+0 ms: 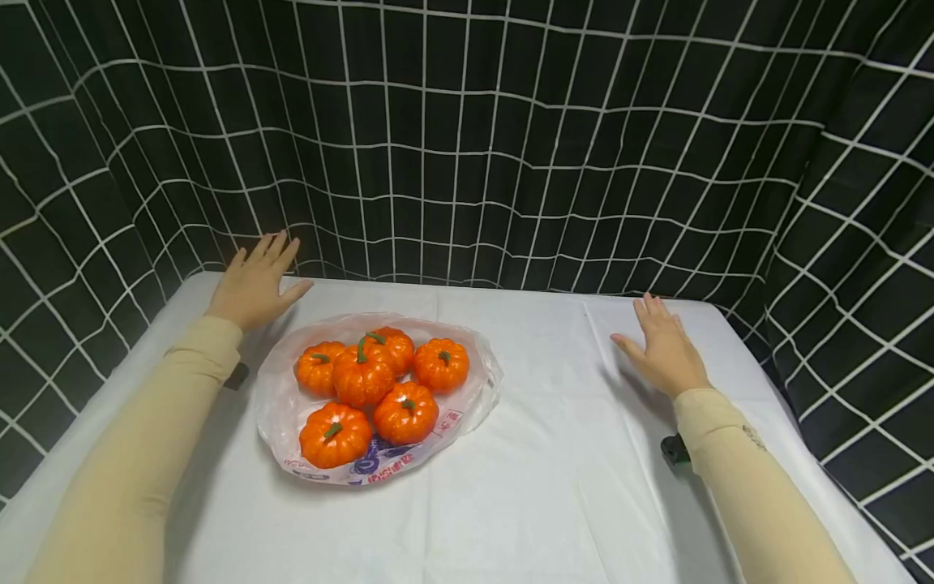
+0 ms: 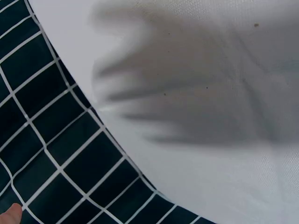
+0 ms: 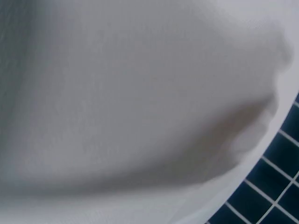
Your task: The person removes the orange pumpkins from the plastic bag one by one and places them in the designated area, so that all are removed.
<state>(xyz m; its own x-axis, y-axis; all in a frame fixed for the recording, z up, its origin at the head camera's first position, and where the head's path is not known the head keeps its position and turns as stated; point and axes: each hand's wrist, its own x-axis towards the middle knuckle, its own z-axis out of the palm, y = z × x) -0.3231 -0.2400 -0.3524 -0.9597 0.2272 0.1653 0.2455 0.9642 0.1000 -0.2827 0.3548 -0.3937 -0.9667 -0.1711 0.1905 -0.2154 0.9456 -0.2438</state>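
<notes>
Several small orange pumpkins with green stems, one of them this pumpkin [image 1: 336, 435], sit in a spread-open white plastic bag [image 1: 467, 357] left of the table's middle. Behind the bag's left side, my left hand [image 1: 251, 280] is held with straight, spread fingers and holds nothing. Far to the right of the bag, my right hand [image 1: 664, 349] also has straight fingers and nothing in it. In the left wrist view only a fingertip [image 2: 11, 214] shows, with the hand's shadow on the cloth. The right wrist view has a shadow on the cloth and no hand.
A white cloth covers the table [image 1: 540, 487]. Black curtain [image 1: 467, 146] with a white grid stands along the back edge and both sides. Red and blue print marks the bag's front. Small dark devices sit under both wrists, such as the right device [image 1: 674, 448].
</notes>
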